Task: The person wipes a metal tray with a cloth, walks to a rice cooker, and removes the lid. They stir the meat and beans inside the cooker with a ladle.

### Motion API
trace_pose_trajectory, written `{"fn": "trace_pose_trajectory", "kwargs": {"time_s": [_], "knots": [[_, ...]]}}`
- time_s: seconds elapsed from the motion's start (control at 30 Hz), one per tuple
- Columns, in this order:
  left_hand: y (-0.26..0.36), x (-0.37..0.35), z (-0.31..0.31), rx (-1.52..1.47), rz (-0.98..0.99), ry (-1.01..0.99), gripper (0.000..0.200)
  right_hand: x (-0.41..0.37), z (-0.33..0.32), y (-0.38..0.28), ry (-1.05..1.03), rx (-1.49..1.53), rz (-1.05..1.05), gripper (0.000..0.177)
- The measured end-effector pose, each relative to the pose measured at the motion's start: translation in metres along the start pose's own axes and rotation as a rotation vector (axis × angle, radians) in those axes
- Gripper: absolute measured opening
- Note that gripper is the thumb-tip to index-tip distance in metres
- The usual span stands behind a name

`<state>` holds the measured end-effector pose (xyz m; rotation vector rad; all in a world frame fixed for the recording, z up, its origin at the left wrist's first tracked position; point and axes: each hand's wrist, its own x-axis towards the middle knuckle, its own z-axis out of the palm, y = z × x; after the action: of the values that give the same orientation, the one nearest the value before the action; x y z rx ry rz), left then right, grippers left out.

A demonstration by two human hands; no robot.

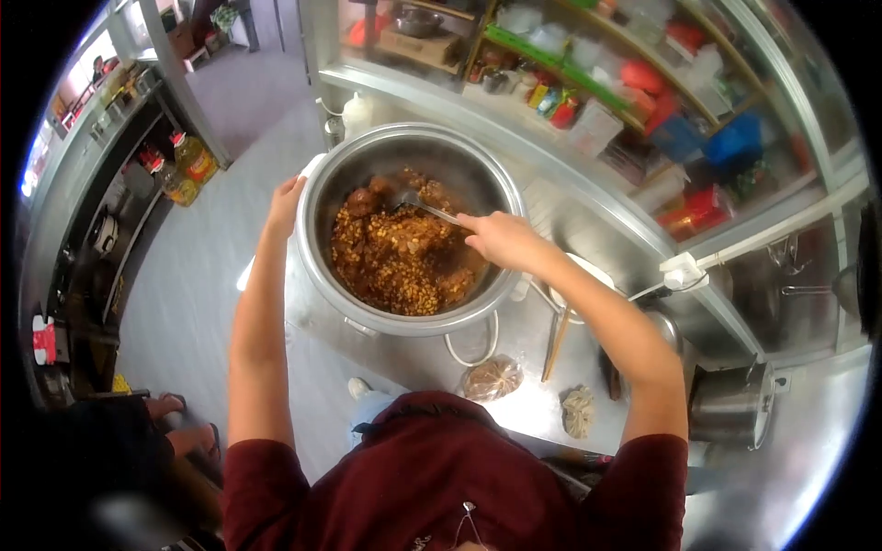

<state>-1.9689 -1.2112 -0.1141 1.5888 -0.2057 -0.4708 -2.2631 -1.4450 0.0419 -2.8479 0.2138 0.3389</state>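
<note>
A large round metal pot [317, 292] stands on the steel counter, holding dark brown food [395, 262] with many yellow pieces and some chunks. My right hand [503, 239] is closed round the handle of a metal spoon [432, 211], whose head rests in the food near the middle of the pot. At the pot's left side, my left hand [287, 200] grips the white side handle [315, 166]. Faint steam hangs inside the pot.
Below the pot lie a tied bag of brown stuff [493, 378], a wooden stick [555, 345] and a small knotted bag [578, 410]. A metal pot [731, 404] stands at the right. Shelves [570, 69] rise behind. Another person's legs [191, 439] show at lower left.
</note>
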Motion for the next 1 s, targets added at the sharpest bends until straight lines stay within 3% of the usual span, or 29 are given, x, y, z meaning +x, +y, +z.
{"fn": "trace_pose_trajectory", "kwargs": {"time_s": [0.1, 0.2, 0.23, 0.5, 0.77, 0.87, 1.0], "knots": [[0.002, -0.001, 0.001, 0.057, -0.049, 0.086, 0.043, -0.008, 0.014, 0.047, 0.131, 0.263, -0.057, 0.037], [0.006, -0.005, 0.0, 0.077, -0.047, 0.063, 0.043, -0.03, -0.016, 0.037, -0.038, 0.318, 0.164, 0.039], [-0.001, 0.003, -0.003, 0.034, -0.013, 0.014, 0.044, -0.031, -0.005, 0.047, 0.059, 0.267, 0.098, 0.038], [0.0, -0.003, 0.001, 0.009, -0.029, 0.068, 0.046, 0.009, -0.002, 0.017, -0.074, 0.042, 0.095, 0.036], [0.005, -0.006, 0.004, 0.046, -0.036, 0.087, 0.047, 0.019, 0.017, 0.022, 0.046, -0.119, 0.028, 0.035], [-0.007, 0.005, -0.003, -0.034, -0.041, 0.017, 0.047, 0.006, 0.01, 0.012, -0.007, -0.083, 0.153, 0.039], [-0.002, 0.002, -0.003, -0.032, -0.063, 0.033, 0.047, -0.019, -0.011, 0.045, 0.116, 0.144, 0.08, 0.038]]}}
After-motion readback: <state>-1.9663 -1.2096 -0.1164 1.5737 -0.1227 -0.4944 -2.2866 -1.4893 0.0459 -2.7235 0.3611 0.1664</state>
